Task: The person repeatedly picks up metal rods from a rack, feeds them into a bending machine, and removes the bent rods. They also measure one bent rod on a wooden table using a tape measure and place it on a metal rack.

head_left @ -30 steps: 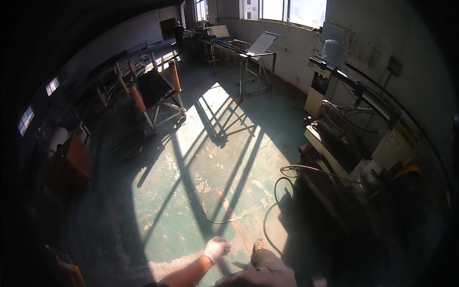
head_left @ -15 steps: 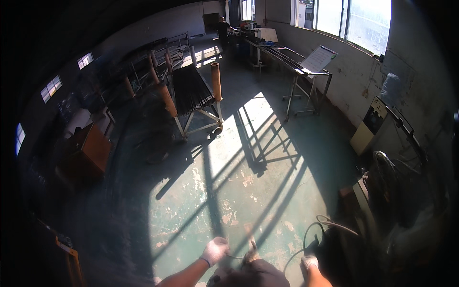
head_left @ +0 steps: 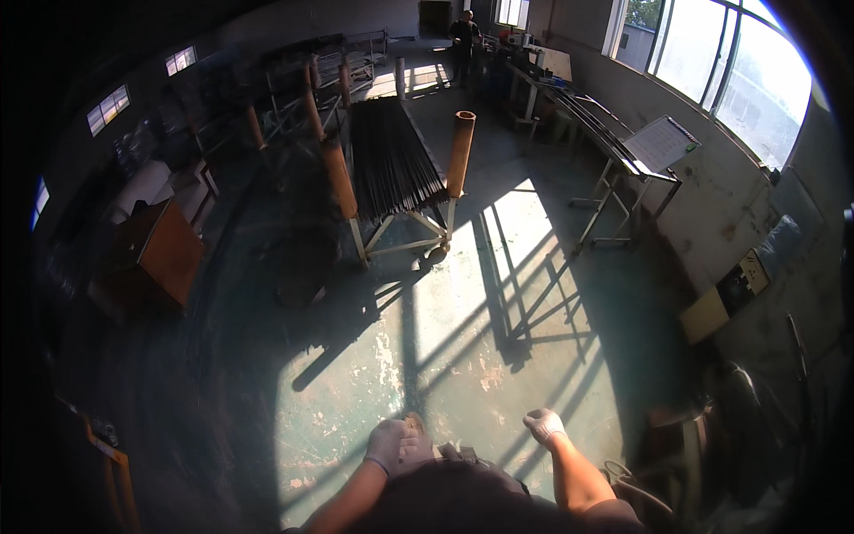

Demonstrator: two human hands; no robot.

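head view: gloved left hand (head_left: 390, 440) and right hand (head_left: 543, 426) apart, lower centre.
fingers of both look curled; whether either grips anything cannot be told. looped hose (head_left: 637, 490) lies at lower right, nearer the right hand. black rods (head_left: 391, 160) lie on a rack (head_left: 359, 238) at upper centre, well apart from both hands, long axis running up the frame.

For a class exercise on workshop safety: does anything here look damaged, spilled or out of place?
Yes. Ahead of the gloved left hand and gloved right hand, the green floor looks worn, its coating apparently chipped into irregular pale patches. At lower right, a hose loops loosely, possibly a trip hazard.
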